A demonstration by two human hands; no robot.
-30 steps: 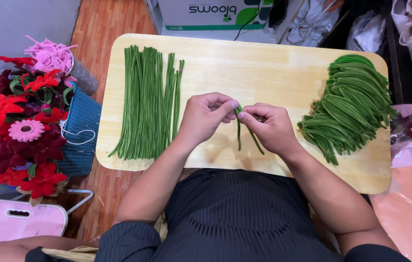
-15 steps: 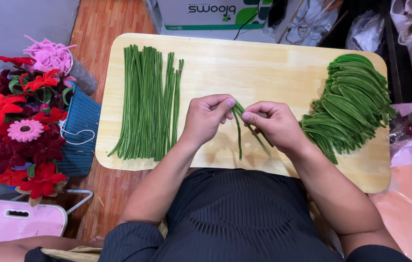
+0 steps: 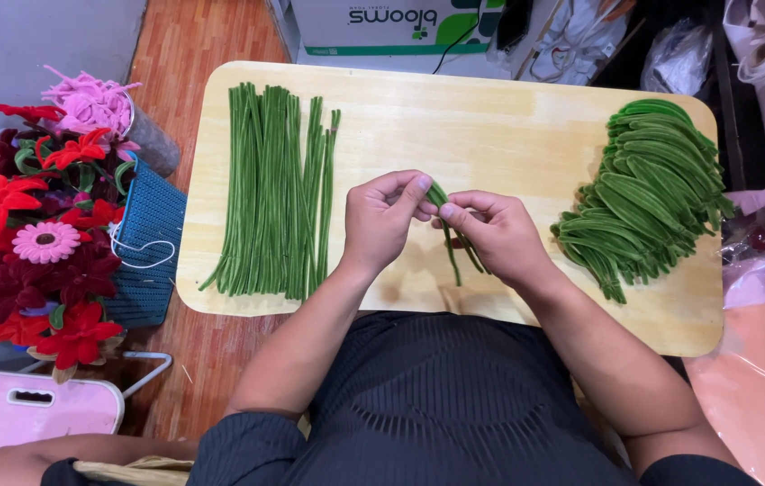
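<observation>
Right now both hands meet over the middle of the pale wooden tabletop (image 3: 508, 117), pinching one green pipe cleaner (image 3: 451, 236) at its bent top: the left hand (image 3: 384, 223) closed on the fold with thumb and forefinger, the right hand (image 3: 495, 236) gripping just beside it, the two legs trailing down toward the person. It looks like the folding step, a straight stem being doubled into a loop. To the left lies a row of straight green stems (image 3: 274, 193); to the right, a heap of folded ones (image 3: 648, 193). Finishing would call for a firm squeeze at the bend, I'd judge.
</observation>
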